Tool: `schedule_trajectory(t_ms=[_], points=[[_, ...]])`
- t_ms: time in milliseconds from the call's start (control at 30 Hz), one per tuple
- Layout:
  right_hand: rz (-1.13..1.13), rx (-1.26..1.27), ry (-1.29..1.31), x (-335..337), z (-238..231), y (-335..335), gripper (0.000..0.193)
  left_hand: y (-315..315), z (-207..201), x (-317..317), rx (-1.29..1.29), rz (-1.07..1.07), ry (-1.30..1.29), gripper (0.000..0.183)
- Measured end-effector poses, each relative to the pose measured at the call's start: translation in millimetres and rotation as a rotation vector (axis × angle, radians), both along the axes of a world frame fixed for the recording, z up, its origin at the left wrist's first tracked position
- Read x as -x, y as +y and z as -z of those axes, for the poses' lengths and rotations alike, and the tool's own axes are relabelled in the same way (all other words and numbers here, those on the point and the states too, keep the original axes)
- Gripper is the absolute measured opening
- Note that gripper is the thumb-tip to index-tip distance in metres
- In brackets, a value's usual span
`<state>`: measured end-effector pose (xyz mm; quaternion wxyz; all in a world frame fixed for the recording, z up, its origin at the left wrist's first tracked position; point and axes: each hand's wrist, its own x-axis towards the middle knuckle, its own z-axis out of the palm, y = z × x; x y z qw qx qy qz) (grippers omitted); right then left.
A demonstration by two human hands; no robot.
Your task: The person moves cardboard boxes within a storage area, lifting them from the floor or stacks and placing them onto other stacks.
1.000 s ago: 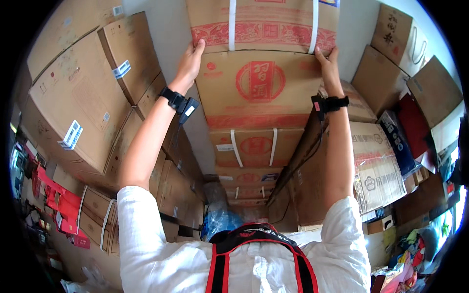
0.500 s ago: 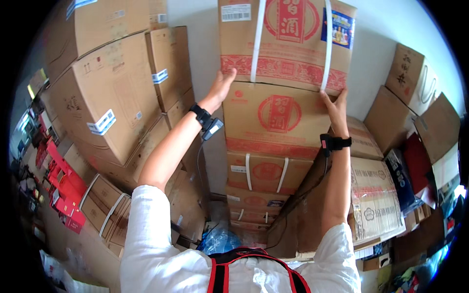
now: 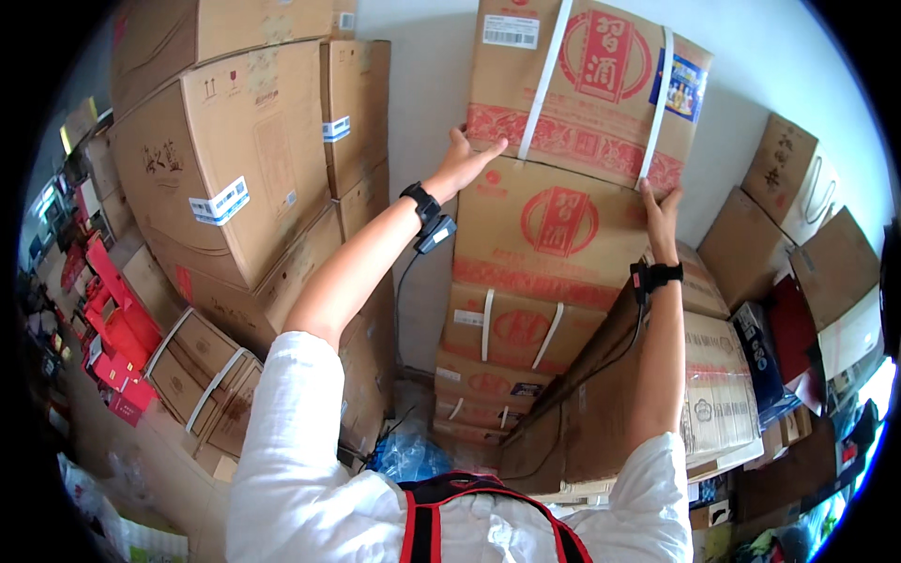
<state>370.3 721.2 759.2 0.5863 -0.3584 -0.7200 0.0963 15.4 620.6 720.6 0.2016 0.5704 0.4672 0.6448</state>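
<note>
At the top of a tall stack stands a brown carton (image 3: 601, 113) with red printing, two white straps and a blue sticker. My left hand (image 3: 469, 161) grips its lower left corner, the thumb on the front and the fingers round the side edge. At the lower right corner my right hand (image 3: 663, 211) holds the same carton, its thumb beside the right strap. Directly below sits a similar carton (image 3: 507, 211) with a red emblem. Black bands with small devices circle both wrists.
Strapped cartons (image 3: 516, 328) continue the stack downward. Tall brown boxes (image 3: 253, 150) rise close on the left; more cartons (image 3: 723, 385) stand on the right. Blue plastic wrap (image 3: 408, 455) lies low before me. Red packages (image 3: 122, 328) sit far left.
The whole view has tilted a little, so the stack appears further right. My left hand now reaches further round the top carton's lower left corner. My right hand stays at its corner.
</note>
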Motion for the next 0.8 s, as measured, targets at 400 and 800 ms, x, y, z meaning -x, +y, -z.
schedule_trajectory(t_ms=[400,800], points=[[0.230,-0.234,0.012,6.3,24.6,15.8,0.093,-100.5,150.1,-5.4,-0.064,-0.301,0.152,0.047],[0.380,0.035,-0.089,19.4,41.5,-66.5,0.091,-202.3,288.4,-1.8,0.314,0.128,-0.283,0.021]])
